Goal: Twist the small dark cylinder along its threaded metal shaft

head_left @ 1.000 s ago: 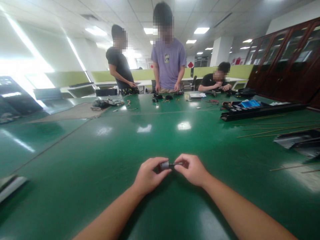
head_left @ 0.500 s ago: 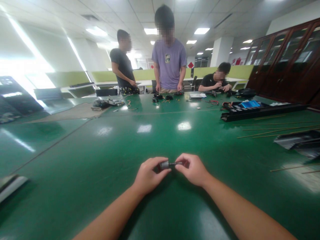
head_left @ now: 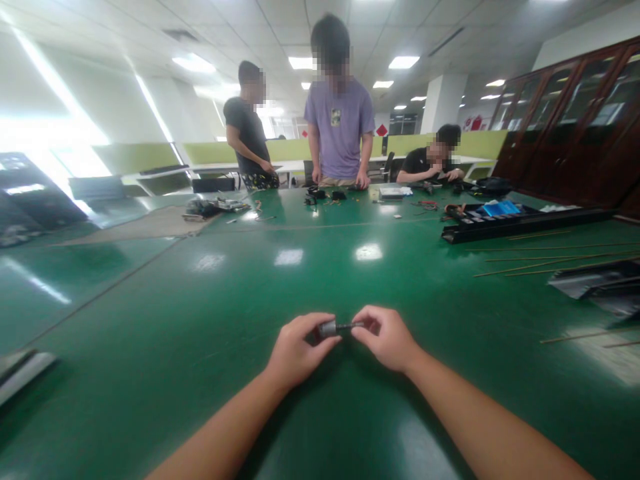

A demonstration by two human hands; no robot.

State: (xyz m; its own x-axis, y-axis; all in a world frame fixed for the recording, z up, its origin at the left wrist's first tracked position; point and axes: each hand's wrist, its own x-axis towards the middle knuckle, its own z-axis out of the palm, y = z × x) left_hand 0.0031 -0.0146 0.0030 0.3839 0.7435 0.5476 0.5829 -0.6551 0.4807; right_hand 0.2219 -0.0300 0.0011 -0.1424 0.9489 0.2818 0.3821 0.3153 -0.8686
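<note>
My left hand (head_left: 301,349) is closed around a small grey cylinder (head_left: 328,328), held between thumb and fingers. A thin dark rod (head_left: 345,327) extends from the cylinder's right end. The rod's far end is pinched between the thumb and fingertips of my right hand (head_left: 387,337). Both hands are over the green table (head_left: 240,280), near the middle of the view. Fine detail of the cylinder and rod is too small to tell.
Long black channels (head_left: 525,225) and thin rods (head_left: 555,258) lie on the right. Small parts and a white box (head_left: 395,193) sit along the far edge. Two people stand and one sits beyond the table. A grey-white object (head_left: 27,377) is at the left edge.
Hands and held parts have barely moved; slightly more of the rod shows between them. Across the table, the standing people have shifted slightly.
</note>
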